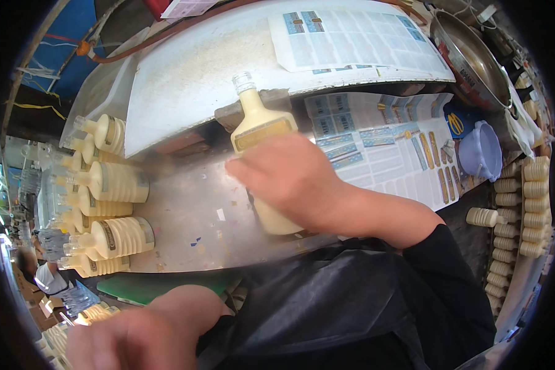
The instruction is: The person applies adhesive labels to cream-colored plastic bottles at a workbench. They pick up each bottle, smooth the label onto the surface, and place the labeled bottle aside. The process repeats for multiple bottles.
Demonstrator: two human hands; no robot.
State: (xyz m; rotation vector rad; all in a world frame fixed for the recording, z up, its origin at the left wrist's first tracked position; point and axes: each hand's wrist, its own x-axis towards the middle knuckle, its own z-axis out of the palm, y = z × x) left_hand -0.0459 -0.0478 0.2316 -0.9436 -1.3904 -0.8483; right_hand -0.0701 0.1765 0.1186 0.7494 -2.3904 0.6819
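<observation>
Right hand [293,179] pins a cream bottle [260,132] flat on the metal worktop [191,216] mid-scene, label side up beside the sticker sheets [382,148]; left hand [135,339] near-left, blurred, grip unclear.

Label sheets [382,145] lie flat on the worktop [185,209]. A lilac plastic cup [481,151] sits beside a steel bowl [468,58]. Ribbed cream bottles [114,237] lie stacked at left.
</observation>
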